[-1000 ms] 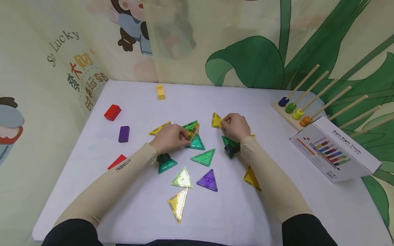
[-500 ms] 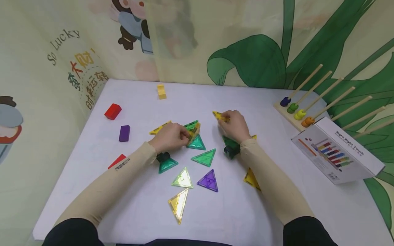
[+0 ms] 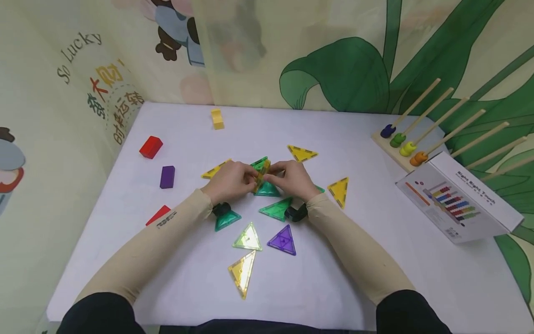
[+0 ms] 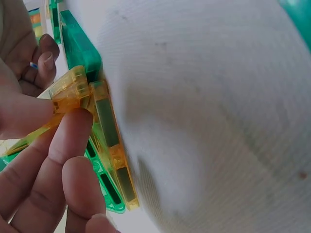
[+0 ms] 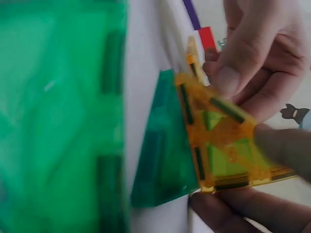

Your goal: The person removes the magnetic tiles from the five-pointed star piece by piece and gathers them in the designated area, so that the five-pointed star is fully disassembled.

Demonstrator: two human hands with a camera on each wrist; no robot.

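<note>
A yellow triangle tile (image 3: 263, 173) stands upright on edge at the middle of the white table (image 3: 354, 260). My left hand (image 3: 250, 178) pinches it from the left and my right hand (image 3: 275, 174) pinches it from the right. In the left wrist view my fingers (image 4: 68, 145) grip the yellow tile's corner (image 4: 73, 92). The right wrist view shows the yellow tile (image 5: 218, 136) with a pale green one behind it, above a dark green tile (image 5: 160, 155). A teal triangle (image 3: 267, 189) lies flat just under the hands.
Flat triangles lie around: yellow (image 3: 302, 153), yellow (image 3: 339, 191), yellow (image 3: 214, 169), green (image 3: 277, 208), teal (image 3: 226, 220), pale green (image 3: 247, 237), purple (image 3: 282, 240), yellow (image 3: 243, 272). Red (image 3: 151, 146), purple (image 3: 167, 176) and yellow (image 3: 217, 118) blocks lie left. A peg rack (image 3: 400, 148) and box (image 3: 459, 199) stand right.
My right hand let go of a yellow triangle, now flat at the back, and moved left to the upright tile. The left hand stayed put.
</note>
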